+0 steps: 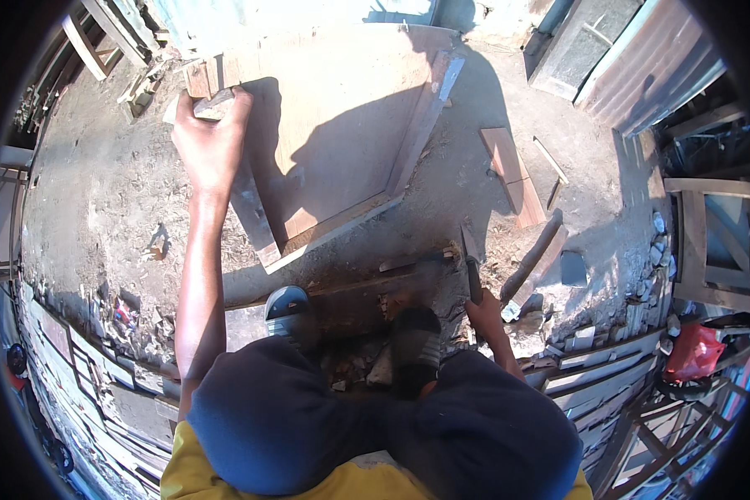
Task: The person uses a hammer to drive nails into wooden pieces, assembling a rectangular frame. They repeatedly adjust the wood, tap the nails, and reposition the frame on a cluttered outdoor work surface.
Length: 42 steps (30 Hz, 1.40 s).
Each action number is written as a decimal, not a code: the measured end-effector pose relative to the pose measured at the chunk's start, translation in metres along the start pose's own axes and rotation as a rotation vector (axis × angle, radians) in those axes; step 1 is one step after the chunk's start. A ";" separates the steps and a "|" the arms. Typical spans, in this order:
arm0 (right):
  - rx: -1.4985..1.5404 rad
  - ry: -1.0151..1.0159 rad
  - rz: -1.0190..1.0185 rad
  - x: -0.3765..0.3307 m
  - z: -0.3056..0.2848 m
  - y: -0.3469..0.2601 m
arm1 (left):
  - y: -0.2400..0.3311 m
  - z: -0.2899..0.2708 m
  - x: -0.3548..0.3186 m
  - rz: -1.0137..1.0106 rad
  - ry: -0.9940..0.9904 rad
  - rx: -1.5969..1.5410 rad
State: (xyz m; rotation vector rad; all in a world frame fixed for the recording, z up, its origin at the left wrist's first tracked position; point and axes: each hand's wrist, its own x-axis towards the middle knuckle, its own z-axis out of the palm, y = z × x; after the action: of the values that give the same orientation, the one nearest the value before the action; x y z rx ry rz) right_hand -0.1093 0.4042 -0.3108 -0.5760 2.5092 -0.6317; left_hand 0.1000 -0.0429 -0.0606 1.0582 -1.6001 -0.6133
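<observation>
Gripping the near left corner of a large flat reddish-brown plywood panel framed with wooden battens (342,125), the person's left hand (211,137) has its fingers curled over the top of the corner joint, arm stretched out full length. The panel lies flat on bare, sunlit packed earth (100,192), partly covered by the person's own shadow. Down at the lower right, the right hand (486,315) is closed around the handle of a slim dark-bladed chisel-like hand tool (471,262), which points away from the body toward a litter of pale wood chips; whether it is a chisel or a knife cannot be told from this view.

Both feet, in dark sandals (290,310), are planted just short of a long thin wooden strip (367,283) lying across the ground between the person and the panel. A short reddish plank (510,175) and a rounded dark wooden length (532,260) lie to the right, well apart from the panel, with corrugated metal sheeting (642,67) beyond.

Judging by the pose, the risks are plain. The long reach leaves the left hand with little leverage, so the heavy panel could slip or drop back onto the fingers hooked over its edge. The tool's bare blade sits close to the right foot and knee; a stumble on the loose strip or the chips underfoot could swing it toward the leg.
</observation>
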 end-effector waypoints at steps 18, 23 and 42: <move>-0.568 0.149 -0.424 0.097 -0.142 -0.238 | 0.058 0.018 -0.032 0.149 -0.284 -0.029; -0.481 -0.060 -0.500 0.066 -0.131 -0.246 | 0.033 0.015 -0.009 0.192 -0.184 -0.028; -0.427 0.097 -0.423 0.096 -0.098 -0.255 | -0.034 0.010 -0.036 0.058 -0.086 -0.262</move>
State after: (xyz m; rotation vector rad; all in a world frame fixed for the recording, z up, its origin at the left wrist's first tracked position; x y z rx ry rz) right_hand -0.1685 0.1825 -0.1343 -1.2812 2.6449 -0.2611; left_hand 0.1022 -0.0289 -0.1089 0.7980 -1.5686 -0.8140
